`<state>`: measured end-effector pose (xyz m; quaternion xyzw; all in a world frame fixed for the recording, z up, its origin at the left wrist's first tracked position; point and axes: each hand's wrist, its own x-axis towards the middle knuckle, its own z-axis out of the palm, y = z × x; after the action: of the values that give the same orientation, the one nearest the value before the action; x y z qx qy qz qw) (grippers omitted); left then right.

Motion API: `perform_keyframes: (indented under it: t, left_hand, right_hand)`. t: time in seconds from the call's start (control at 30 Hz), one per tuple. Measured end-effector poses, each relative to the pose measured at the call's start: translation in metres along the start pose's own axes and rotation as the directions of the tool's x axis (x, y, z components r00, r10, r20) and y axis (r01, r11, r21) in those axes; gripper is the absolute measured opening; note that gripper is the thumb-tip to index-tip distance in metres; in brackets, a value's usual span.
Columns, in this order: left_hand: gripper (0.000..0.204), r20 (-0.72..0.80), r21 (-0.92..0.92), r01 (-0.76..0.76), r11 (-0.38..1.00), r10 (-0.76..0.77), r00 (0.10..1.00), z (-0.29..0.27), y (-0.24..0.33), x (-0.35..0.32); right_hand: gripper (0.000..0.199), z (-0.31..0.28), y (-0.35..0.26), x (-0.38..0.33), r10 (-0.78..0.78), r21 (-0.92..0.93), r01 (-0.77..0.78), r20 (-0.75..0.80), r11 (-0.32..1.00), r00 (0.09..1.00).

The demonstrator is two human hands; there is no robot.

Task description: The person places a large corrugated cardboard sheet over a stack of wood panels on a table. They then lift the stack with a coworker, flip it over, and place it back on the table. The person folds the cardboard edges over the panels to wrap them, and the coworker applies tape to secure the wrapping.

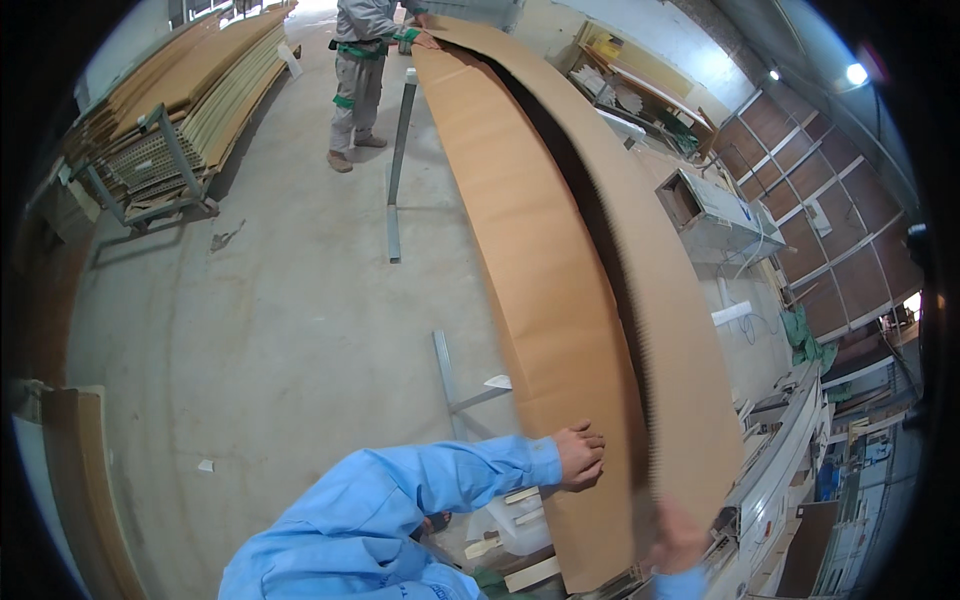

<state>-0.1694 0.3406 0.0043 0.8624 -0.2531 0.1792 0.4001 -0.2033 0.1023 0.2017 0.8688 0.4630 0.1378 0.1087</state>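
Observation:
A long brown cardboard sheet (540,260) runs from near me to the far end, wrapped over a long flat form on stands. Its right-hand flap (640,220) stands lifted, with a dark gap between the two parts. My left hand (580,455) rests on the near part of the cardboard, fingers lying on its surface and slightly bent. My right hand (678,537) is at the near end of the lifted flap, smeared by motion, so its fingers and grip are unclear. At the far end a co-worker's hand (427,40) touches the cardboard.
A co-worker (360,80) in grey stands at the far end. Metal stands (400,150) support the cardboard's left side. A metal rack (150,165) of stacked boards is at far left. A metal box (715,215) and long white strips (770,500) lie to the right.

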Motion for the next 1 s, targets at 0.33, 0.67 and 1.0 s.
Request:
perform_keyframes:
  t: [0.33,0.67,1.0]
  left_hand:
    - [0.052,-0.350,0.391,0.319,0.863,-0.181,0.919,-0.138,-0.141,-0.031]
    - [0.054,-0.190,0.136,0.327,0.935,-0.300,0.935,-0.154,-0.175,-0.032]
    - [0.060,-0.242,-0.711,0.551,0.437,-0.888,0.392,-0.281,-0.401,-0.148]
  right_hand:
    - [0.038,0.140,-0.136,-0.008,0.477,0.399,-0.429,-0.022,0.810,0.879]
    - [0.053,0.151,-0.039,0.213,0.506,0.665,-0.470,0.158,0.580,0.848]
    - [0.066,0.250,-0.035,0.455,0.235,0.680,-0.225,0.080,0.698,0.969]
